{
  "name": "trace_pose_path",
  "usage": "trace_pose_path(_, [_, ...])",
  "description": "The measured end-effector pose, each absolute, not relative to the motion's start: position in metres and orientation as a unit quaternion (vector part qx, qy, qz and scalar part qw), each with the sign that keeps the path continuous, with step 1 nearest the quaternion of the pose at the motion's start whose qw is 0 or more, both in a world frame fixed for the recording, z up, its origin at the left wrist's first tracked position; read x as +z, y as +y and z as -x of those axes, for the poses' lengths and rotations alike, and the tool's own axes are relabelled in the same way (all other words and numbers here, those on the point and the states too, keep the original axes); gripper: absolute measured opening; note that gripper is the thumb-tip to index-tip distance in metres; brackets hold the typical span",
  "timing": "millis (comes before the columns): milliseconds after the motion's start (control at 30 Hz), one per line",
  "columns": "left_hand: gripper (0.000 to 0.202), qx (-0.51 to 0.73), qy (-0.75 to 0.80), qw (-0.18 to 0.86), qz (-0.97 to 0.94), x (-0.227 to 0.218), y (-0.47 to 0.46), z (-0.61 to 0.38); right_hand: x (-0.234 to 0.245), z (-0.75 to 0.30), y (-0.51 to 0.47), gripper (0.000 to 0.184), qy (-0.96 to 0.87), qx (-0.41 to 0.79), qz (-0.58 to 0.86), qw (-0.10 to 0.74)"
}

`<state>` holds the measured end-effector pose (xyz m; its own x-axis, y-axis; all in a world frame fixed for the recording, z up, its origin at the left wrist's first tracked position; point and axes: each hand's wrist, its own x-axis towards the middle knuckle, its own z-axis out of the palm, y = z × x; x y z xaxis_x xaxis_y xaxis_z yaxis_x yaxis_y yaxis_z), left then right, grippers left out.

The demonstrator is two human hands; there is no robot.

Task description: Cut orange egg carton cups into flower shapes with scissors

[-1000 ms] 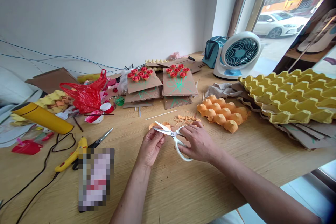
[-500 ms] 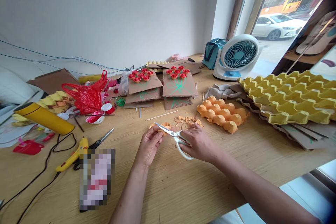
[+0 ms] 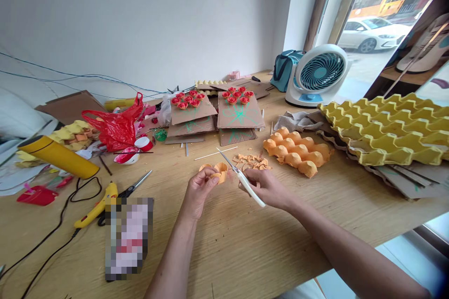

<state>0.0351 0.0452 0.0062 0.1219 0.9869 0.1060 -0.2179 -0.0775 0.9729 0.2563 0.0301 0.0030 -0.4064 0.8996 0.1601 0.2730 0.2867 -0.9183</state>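
Observation:
Between thumb and fingers, my left hand (image 3: 201, 191) pinches an orange egg carton cup (image 3: 220, 174) low over the wooden table. Another orange rounded edge shows just behind those fingers; whether it is a separate cup I cannot tell. White-handled scissors (image 3: 249, 186) are in my right hand (image 3: 270, 188), the blades pointing up and left, beside the cup and apart from it. Thin orange trimmings (image 3: 252, 162) lie in a heap beyond the scissors. To the right of the heap sits an orange egg carton piece (image 3: 296, 150) with its bumps upward.
Yellow egg trays (image 3: 386, 128) are stacked at the right, near a white fan (image 3: 319, 74). Cardboard pieces with red flowers (image 3: 240, 110) stand at the back. At the left lie a yellow glue gun (image 3: 100, 205), black scissors (image 3: 135, 186) and a red plastic bag (image 3: 121, 124).
The scissors have come away from the cup and turned, their blades now up and to the right of it. My left hand stays nearly in place, with more of the cup showing.

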Motion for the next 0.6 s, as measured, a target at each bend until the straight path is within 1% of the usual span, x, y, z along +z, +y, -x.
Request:
trace_pose_path(67, [0.021,0.537,0.361,0.573,-0.503,0.0098,0.0429,-0.0355,0.0006,-0.2599,0.0324,0.043,-0.665,0.566,0.354,0.336])
trace_pose_path(133, [0.022,0.534,0.328,0.605,-0.491,0.0127,0.0402,-0.0365,-0.0018,-0.2635,0.0339,0.049,-0.625,0.658,0.290,0.305])
trace_pose_path(233, [0.022,0.517,0.288,0.659,-0.464,0.0136,0.0372,-0.0380,-0.0041,-0.2660,0.0341,0.051,-0.601,0.707,0.234,0.291])
trace_pose_path(333, [0.024,0.495,0.306,0.664,-0.469,0.0107,0.0373,-0.0389,-0.0040,-0.2635,0.0343,0.051,-0.578,0.706,0.244,0.330])
trace_pose_path(433, [0.025,0.487,0.365,0.621,-0.494,0.0073,0.0391,-0.0404,-0.0016,-0.2596,0.0367,0.048,-0.565,0.651,0.320,0.395])
trace_pose_path(500, [0.023,0.481,0.382,0.609,-0.503,0.0060,0.0399,-0.0419,0.0005,-0.2580,0.0383,0.043,-0.577,0.604,0.361,0.414])
trace_pose_path(600, [0.023,0.461,0.385,0.610,-0.517,0.0051,0.0395,-0.0449,0.0030,-0.2568,0.0386,0.034,-0.614,0.553,0.368,0.426])
